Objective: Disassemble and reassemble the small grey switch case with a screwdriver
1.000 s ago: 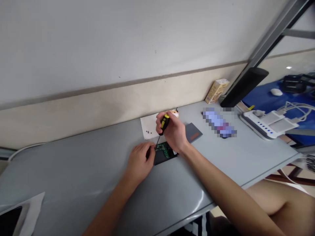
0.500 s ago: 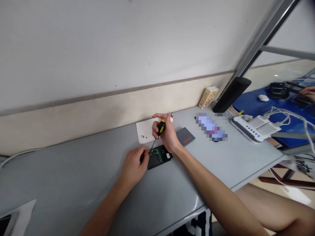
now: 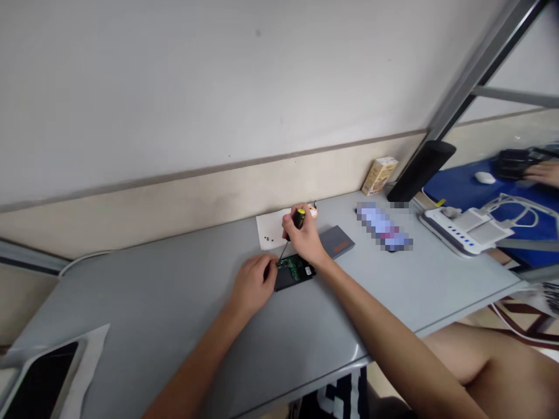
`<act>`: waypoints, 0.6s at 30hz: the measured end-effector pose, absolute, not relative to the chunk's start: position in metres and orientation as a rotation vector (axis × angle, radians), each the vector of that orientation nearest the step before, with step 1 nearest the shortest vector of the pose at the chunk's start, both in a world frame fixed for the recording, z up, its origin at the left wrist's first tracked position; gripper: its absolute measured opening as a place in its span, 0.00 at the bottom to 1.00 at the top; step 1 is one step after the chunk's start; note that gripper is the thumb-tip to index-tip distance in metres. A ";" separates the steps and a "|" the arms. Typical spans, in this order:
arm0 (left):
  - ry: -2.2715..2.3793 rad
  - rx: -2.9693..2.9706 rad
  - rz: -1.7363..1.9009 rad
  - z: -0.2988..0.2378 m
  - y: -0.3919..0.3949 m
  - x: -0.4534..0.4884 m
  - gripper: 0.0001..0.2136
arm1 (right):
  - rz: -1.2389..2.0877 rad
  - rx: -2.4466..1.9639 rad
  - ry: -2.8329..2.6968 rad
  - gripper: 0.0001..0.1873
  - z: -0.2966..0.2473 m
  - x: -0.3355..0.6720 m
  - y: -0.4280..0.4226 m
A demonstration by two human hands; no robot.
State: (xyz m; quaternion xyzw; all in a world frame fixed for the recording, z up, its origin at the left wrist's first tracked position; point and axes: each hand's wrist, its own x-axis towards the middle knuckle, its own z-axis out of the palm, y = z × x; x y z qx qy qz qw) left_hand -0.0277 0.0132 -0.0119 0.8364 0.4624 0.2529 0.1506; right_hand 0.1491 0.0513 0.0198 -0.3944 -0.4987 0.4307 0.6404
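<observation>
My right hand (image 3: 304, 234) is closed round the black and yellow handle of a screwdriver (image 3: 299, 219). Its thin shaft slants down to the left, with the tip at the upper left part of a green circuit board (image 3: 293, 266) in a flat black casing (image 3: 286, 281). At the casing's left end, my left hand (image 3: 257, 280) has thumb and forefinger pinched near the tip; what lies between them is hidden. Behind the casing, several small dark screws (image 3: 268, 238) lie on a white sheet of paper (image 3: 267, 224). A grey cover with an orange patch (image 3: 337, 240) rests to the right.
Farther right are a phone with a blurred screen (image 3: 384, 226), a small carton (image 3: 379, 176), a black cylinder (image 3: 421, 171) and a white power strip (image 3: 465, 230) with cables. Another phone (image 3: 43, 381) is at front left. Another person's hand (image 3: 544, 173) shows at far right.
My right fingers have closed more fully over the screwdriver handle, which now stands more upright. My left hand stays at the casing's left end. The camera view has shifted to the left.
</observation>
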 end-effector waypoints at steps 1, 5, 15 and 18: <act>1.325 2.408 0.719 -0.011 0.014 -0.028 0.10 | 0.908 -0.922 -1.192 0.16 0.021 0.149 0.050; 1.201 2.421 0.623 0.006 0.014 -0.035 0.10 | 0.624 -0.838 -1.295 0.08 0.050 0.160 0.039; 1.011 2.295 0.329 0.036 0.007 -0.055 0.28 | 0.848 -1.464 -2.322 0.38 0.067 0.293 0.011; 0.983 2.267 0.358 0.036 0.007 -0.053 0.26 | 0.766 -1.608 -2.407 0.39 0.060 0.307 0.002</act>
